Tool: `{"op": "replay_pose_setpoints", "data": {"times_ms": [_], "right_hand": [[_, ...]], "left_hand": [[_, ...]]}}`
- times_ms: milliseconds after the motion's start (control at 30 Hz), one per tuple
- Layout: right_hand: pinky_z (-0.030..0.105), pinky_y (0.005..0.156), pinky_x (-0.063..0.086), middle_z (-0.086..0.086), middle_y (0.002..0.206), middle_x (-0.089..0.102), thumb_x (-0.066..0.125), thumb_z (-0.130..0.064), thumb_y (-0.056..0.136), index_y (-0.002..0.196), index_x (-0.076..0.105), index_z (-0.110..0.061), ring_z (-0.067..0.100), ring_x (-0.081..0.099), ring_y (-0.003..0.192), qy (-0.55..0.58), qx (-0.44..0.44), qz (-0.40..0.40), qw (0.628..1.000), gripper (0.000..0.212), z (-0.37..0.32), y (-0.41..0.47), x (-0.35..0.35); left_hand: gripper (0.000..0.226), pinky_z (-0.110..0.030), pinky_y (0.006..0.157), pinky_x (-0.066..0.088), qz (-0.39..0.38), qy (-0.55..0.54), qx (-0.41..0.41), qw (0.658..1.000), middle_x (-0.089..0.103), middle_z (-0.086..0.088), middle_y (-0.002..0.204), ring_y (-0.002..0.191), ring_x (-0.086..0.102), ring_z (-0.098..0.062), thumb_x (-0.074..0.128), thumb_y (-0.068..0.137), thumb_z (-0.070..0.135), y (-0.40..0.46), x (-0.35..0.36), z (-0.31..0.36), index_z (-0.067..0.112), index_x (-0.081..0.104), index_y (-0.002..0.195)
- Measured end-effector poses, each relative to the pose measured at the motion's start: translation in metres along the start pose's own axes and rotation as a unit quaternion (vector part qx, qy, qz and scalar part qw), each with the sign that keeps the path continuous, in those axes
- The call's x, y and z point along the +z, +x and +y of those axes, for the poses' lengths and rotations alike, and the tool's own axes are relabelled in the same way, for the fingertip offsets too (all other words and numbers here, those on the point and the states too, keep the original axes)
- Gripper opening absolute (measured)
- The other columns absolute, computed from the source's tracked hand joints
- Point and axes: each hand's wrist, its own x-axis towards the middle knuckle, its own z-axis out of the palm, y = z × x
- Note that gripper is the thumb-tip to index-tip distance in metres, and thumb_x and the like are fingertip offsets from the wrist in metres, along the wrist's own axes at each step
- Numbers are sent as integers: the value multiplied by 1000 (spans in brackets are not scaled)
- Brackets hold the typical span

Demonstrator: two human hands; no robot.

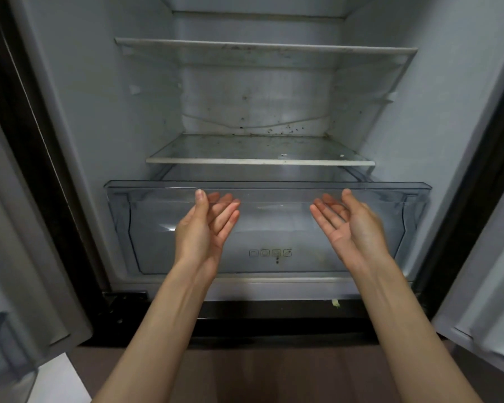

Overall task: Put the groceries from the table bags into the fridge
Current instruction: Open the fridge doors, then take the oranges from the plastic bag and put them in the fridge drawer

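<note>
The fridge stands open in front of me, its grey inner wall (99, 112) bare. A clear plastic drawer (274, 187) sits at the bottom under a glass shelf (259, 161), and a second shelf (265, 47) is higher up. My left hand (204, 225) and my right hand (349, 225) are held palm-up in front of the drawer's face, fingers apart, holding nothing. Both thumbs reach up near the drawer's top lip. No groceries or bags are in view.
Both fridge doors are swung open: the left door (18, 257) with a door bin low down, the right door (483, 301) close to my right forearm. Dark specks litter the lower shelf's back. Wooden floor (274, 373) lies below.
</note>
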Motion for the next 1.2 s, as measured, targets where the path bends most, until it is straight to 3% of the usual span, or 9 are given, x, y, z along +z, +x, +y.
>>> {"op": "replay_pose_setpoints", "data": {"times_ms": [233,433,500,600,667,733,833,967,1200], "right_hand": [[34,75,59,16,97,65,48,-14,96,90,52,-10,26,66,89,-86,3,-19,996,8,15,-11,-13],[33,76,57,11,96,66,47,-17,96,93,57,-11,22,66,86,-188,30,-60,980,12,43,-52,-35],[33,79,55,9,96,66,45,-19,97,94,57,-13,19,65,87,-256,20,-83,963,14,57,-69,-46],[34,90,51,6,104,65,47,-20,95,99,58,-21,16,62,96,-364,-10,-113,924,11,78,-89,-66],[32,97,47,4,111,63,49,-20,95,108,57,-22,15,59,106,-411,-2,-145,900,16,90,-104,-79],[22,97,42,3,121,60,51,-21,94,122,55,-17,11,55,110,-468,13,-194,862,29,102,-123,-94],[25,108,32,1,138,49,53,-29,93,136,45,-14,13,45,127,-582,0,-256,772,47,117,-158,-125],[28,114,15,2,155,21,48,-40,93,146,28,-21,17,18,142,-679,3,-349,646,59,131,-205,-161],[46,116,12,8,158,2,45,-44,94,148,16,-23,23,3,145,-715,-40,-497,490,65,172,-291,-151]], "left_hand": [[31,-26,74,58,-20,24,-43,999,69,-12,97,84,71,-19,42,98,32,-7,-10,-1,4,57,99],[19,-27,75,55,-35,267,15,963,69,-7,97,81,69,-19,46,96,24,-49,-31,-6,14,62,99],[13,-32,77,54,-55,370,76,924,68,-4,98,84,67,-18,48,95,24,-69,-44,-8,21,59,101],[23,-29,86,50,-81,569,158,803,64,6,109,98,61,-8,54,91,31,-96,-84,-14,28,56,114],[33,-29,92,47,-67,621,166,763,59,10,116,104,57,-4,54,91,31,-122,-110,-23,25,54,123],[37,-27,97,42,-28,640,156,752,56,6,121,109,54,-9,54,91,34,-157,-132,-38,22,52,126],[54,-16,102,26,2,703,96,705,48,-2,134,125,44,-16,46,89,49,-217,-160,-68,19,46,133],[83,-31,113,18,-12,771,-25,636,23,-6,153,141,21,-21,15,73,67,-289,-191,-80,27,24,145],[62,-43,116,10,132,819,-71,554,8,-4,157,145,2,-25,30,91,54,-395,-239,-26,30,16,147]]}}
